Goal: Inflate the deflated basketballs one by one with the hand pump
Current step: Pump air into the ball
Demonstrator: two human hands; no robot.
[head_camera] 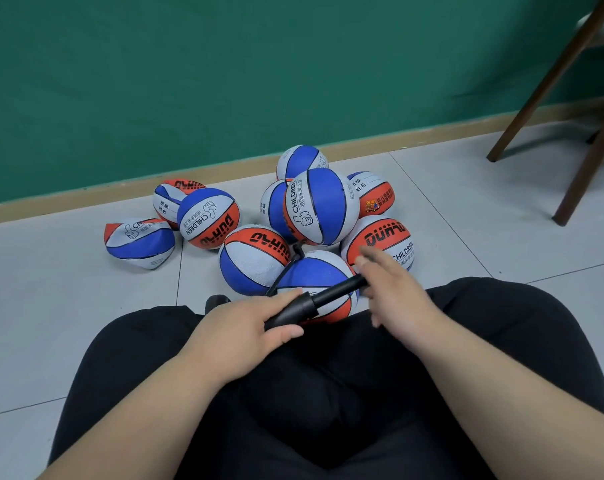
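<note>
A black hand pump (304,308) lies across my lap above my black trousers. My left hand (245,327) grips its barrel. My right hand (394,296), blurred, closes round the handle end of the pump rod. A thin black hose (286,268) runs up from the pump to the top of the blue, white and orange basketball (314,277) just beyond my knees. Several more basketballs of the same colours are piled behind it. A flattened basketball (139,242) lies at the left, and a second sagging basketball (167,199) sits behind it by the wall.
The balls rest on a grey tiled floor (467,202) against a green wall (224,81) with a tan baseboard. Dark wooden chair legs (581,168) stand at the right. A small black object (217,301) shows by my left knee.
</note>
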